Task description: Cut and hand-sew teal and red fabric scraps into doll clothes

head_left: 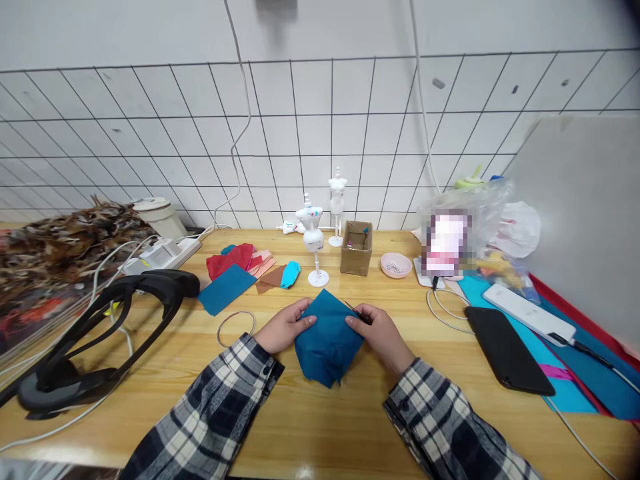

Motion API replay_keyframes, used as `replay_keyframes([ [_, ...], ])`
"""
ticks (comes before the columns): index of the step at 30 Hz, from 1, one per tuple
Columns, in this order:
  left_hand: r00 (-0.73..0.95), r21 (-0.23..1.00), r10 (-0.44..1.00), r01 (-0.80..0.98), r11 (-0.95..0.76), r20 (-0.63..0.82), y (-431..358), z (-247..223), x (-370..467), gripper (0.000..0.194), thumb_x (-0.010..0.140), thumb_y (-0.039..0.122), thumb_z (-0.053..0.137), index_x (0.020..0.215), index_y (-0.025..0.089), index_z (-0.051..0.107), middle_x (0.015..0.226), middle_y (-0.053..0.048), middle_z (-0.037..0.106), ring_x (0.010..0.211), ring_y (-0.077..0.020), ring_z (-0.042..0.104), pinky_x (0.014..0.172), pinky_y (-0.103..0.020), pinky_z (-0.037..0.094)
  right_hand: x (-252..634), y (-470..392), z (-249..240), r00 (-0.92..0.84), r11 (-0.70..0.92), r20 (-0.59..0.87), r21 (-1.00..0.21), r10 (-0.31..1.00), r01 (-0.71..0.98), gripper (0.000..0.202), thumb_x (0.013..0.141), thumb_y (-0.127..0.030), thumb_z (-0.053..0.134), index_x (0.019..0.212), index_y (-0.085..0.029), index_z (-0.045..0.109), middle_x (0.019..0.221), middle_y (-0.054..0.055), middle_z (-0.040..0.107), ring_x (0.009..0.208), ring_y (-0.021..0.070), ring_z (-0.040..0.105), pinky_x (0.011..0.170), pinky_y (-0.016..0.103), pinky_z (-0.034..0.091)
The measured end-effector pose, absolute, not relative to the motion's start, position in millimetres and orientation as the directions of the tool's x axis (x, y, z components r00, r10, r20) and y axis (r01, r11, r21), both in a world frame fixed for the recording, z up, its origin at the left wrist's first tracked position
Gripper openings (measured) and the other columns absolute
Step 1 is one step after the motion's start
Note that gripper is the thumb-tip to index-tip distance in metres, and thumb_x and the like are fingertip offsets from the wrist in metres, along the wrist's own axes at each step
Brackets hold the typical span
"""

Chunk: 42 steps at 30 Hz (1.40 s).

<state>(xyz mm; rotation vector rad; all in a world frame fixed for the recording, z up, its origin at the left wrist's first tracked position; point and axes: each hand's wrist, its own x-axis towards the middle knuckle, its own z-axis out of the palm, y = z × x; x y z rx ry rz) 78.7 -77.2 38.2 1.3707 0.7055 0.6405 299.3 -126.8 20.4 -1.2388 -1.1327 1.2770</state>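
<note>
A piece of teal fabric (327,343) is held up between my hands, above the table, one corner pointing away from me and its lower part hanging in folds. My left hand (287,325) is closed on its left edge, thumb on top. At the right edge, my right hand (383,333) pinches the fabric under its thumb. In that same hand is a slim dark pointed tool (359,313) that looks like small scissors; the fingers partly hide it. Beyond the fabric stands a small white dress form (313,230), with a second dress form (337,200) behind it.
A flat teal cloth (227,290) and red fabric (231,259) lie left of centre. Near the wall are a cardboard box (356,257) and a pink dish (397,265). A black headset (165,287) sits left; a black phone (507,350) and cables lie right.
</note>
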Motion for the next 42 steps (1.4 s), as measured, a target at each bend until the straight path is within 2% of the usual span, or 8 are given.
replay_keyframes([
  [5,0.616,0.978,0.766,0.031,0.207,-0.182,-76.9,36.8,77.4,0.046,0.065,0.029,0.083,0.102,0.015,0.061,0.094,-0.006,0.071,0.084,-0.0204,0.067,0.078,-0.033,0.052,305.1,-126.1,18.1,0.061,-0.042,-0.055,-0.981,0.997,-0.190,0.029,0.074,-0.044,0.072,0.087,-0.019,0.064,0.079,0.000,0.063,0.071,0.0159,0.053,0.064,0.027,0.042],
  [12,0.432,0.960,0.870,-0.034,0.276,-0.235,-70.0,33.4,72.0,0.031,0.066,0.030,0.082,0.084,0.014,0.061,0.076,-0.001,0.071,0.066,-0.0142,0.065,0.066,-0.026,0.050,319.8,-119.0,14.3,0.118,0.011,0.011,-1.000,0.993,-0.003,0.027,0.080,-0.043,0.066,0.076,-0.017,0.062,0.067,-0.002,0.055,0.064,0.0131,0.046,0.060,0.025,0.036],
  [19,0.503,0.948,0.828,-0.051,0.314,-0.248,-68.7,32.5,62.2,0.027,0.060,0.021,0.081,0.082,0.015,0.067,0.076,-0.001,0.070,0.066,-0.0126,0.063,0.066,-0.024,0.048,320.0,-122.7,11.6,0.035,0.084,0.081,-0.992,0.996,-0.099,0.032,0.080,-0.041,0.068,0.069,-0.021,0.046,0.066,-0.004,0.049,0.061,0.0119,0.045,0.060,0.025,0.038],
  [26,0.521,0.961,0.819,0.005,0.278,-0.239,-69.7,40.4,65.3,0.019,0.061,0.022,0.070,0.078,0.014,0.067,0.070,-0.004,0.066,0.063,-0.0156,0.060,0.062,-0.027,0.047,302.0,-133.8,20.8,-0.302,-0.010,0.090,-0.949,0.949,-0.314,0.049,0.069,-0.062,0.072,0.089,-0.024,0.048,0.132,0.010,0.051,0.117,0.0265,0.052,0.096,0.042,0.040],
  [30,0.410,0.987,0.898,0.100,0.128,-0.158,-61.3,25.7,77.2,0.021,0.066,0.026,0.072,0.083,0.016,0.067,0.075,0.000,0.065,0.070,-0.0165,0.059,0.070,-0.028,0.046,300.0,-128.2,17.6,-0.330,0.017,0.086,-0.978,0.940,-0.207,0.060,0.061,-0.074,0.068,0.084,-0.024,0.043,0.096,0.004,0.059,0.088,0.0213,0.056,0.080,0.035,0.045],
  [35,0.331,0.975,0.944,0.213,-0.066,-0.009,-62.0,18.8,79.6,0.023,0.068,0.028,0.074,0.087,0.017,0.067,0.086,-0.002,0.066,0.087,-0.0213,0.060,0.087,-0.033,0.044,300.2,-115.0,9.1,-0.107,-0.029,-0.032,-0.999,0.994,0.027,0.045,0.066,-0.044,0.075,0.079,-0.024,0.037,0.068,-0.007,0.039,0.063,0.0118,0.039,0.058,0.025,0.036],
  [38,0.349,0.966,0.936,0.224,-0.130,0.045,-69.5,22.4,80.3,0.041,0.069,0.031,0.075,0.105,0.017,0.064,0.101,-0.006,0.067,0.097,-0.0244,0.061,0.092,-0.036,0.045,295.2,-112.9,7.2,0.019,-0.034,-0.034,-0.999,0.999,0.008,0.036,0.069,-0.033,0.069,0.080,-0.024,0.036,0.065,-0.008,0.036,0.058,0.0113,0.036,0.054,0.024,0.033],
  [42,0.432,0.967,0.894,0.159,-0.201,0.115,-75.7,23.8,83.7,0.099,0.063,0.030,0.082,0.146,0.020,0.030,0.143,-0.013,0.046,0.126,-0.0285,0.049,0.103,-0.037,0.041,291.5,-114.9,8.0,0.214,0.045,0.060,-0.996,0.975,0.075,0.030,0.071,-0.029,0.065,0.078,-0.024,0.037,0.064,-0.008,0.036,0.057,0.0123,0.035,0.055,0.026,0.032],
])
